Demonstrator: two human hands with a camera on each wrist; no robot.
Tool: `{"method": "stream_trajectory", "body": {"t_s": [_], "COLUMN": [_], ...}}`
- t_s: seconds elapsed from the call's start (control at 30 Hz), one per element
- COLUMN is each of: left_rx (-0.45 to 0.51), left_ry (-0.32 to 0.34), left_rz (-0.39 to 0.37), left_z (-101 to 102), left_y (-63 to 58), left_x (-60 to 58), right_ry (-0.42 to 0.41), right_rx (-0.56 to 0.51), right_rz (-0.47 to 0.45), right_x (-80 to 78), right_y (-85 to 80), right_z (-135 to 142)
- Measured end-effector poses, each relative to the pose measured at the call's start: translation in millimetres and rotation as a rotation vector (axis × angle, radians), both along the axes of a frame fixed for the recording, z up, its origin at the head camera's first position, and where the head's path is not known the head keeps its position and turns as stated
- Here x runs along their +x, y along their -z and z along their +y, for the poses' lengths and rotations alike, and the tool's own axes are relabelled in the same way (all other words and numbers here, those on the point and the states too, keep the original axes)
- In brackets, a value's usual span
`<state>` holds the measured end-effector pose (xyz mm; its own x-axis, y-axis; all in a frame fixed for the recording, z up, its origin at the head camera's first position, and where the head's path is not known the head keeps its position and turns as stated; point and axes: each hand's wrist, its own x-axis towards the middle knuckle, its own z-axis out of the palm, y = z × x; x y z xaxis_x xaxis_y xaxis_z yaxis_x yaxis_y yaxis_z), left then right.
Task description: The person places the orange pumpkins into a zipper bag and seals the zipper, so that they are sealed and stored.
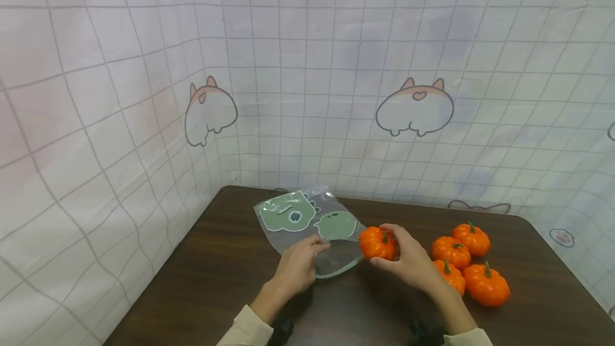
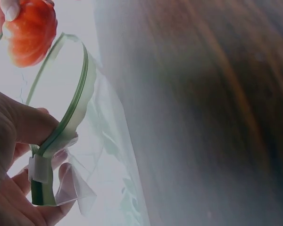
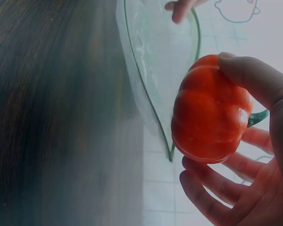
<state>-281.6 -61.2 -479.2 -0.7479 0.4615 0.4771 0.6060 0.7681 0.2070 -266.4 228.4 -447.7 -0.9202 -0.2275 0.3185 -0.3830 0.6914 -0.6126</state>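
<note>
A clear zip bag (image 1: 331, 252) with green cartoon prints lies on the table, its green-edged mouth held apart. My left hand (image 1: 296, 266) pinches the bag's rim near the white slider (image 2: 38, 168), thumb inside the opening. In my right hand (image 1: 408, 258) is a small orange toy pumpkin (image 1: 377, 243) with a green stem, gripped between thumb and fingers. That pumpkin (image 3: 212, 110) is at the right end of the bag's mouth, outside the opening. Whether it touches the rim I cannot tell.
Several more orange pumpkins (image 1: 486, 284) sit grouped on the right of the dark wooden table (image 1: 192, 276), beside my right forearm. A white grid-patterned cloth (image 1: 307, 95) with cartoon dogs hangs behind the table and along its left side.
</note>
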Motion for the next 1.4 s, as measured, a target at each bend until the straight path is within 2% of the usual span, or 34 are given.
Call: {"method": "stream_trajectory", "body": {"t_s": [0.23, 0.43, 0.8, 1.0, 1.13, 1.27, 1.4], "left_rx": [0.005, 0.016, 0.057, 0.060, 0.079, 0.083, 0.089], "left_ry": [0.027, 0.045, 0.058, 0.059, 0.062, 0.058, 0.062], "left_rz": [0.035, 0.054, 0.010, 0.017, 0.005, -0.011, -0.013], "left_z": [4.3, 8.4, 17.0, 16.4, 15.3, 14.5, 14.1], "left_y": [-2.1, -1.5, -6.8, -4.7, -4.9, -5.7, -6.5], "left_x": [-2.8, -8.4, -15.6, -16.2, -16.4, -17.3, -17.4], "right_ry": [-0.019, -0.054, -0.089, -0.064, -0.089, -0.115, -0.085], "right_rx": [-0.005, -0.034, 0.046, 0.101, 0.092, 0.087, 0.122], "right_rz": [0.013, -0.027, -0.083, 0.005, 0.060, 0.058, 0.043], "right_x": [2.1, 4.9, 7.5, 6.4, 6.7, 8.0, 8.3], "right_y": [-2.4, -5.5, -1.5, 6.0, 7.7, 9.2, 13.9], "right_z": [-4.4, -9.5, -22.1, -25.8, -28.5, -32.8, -36.3]}}
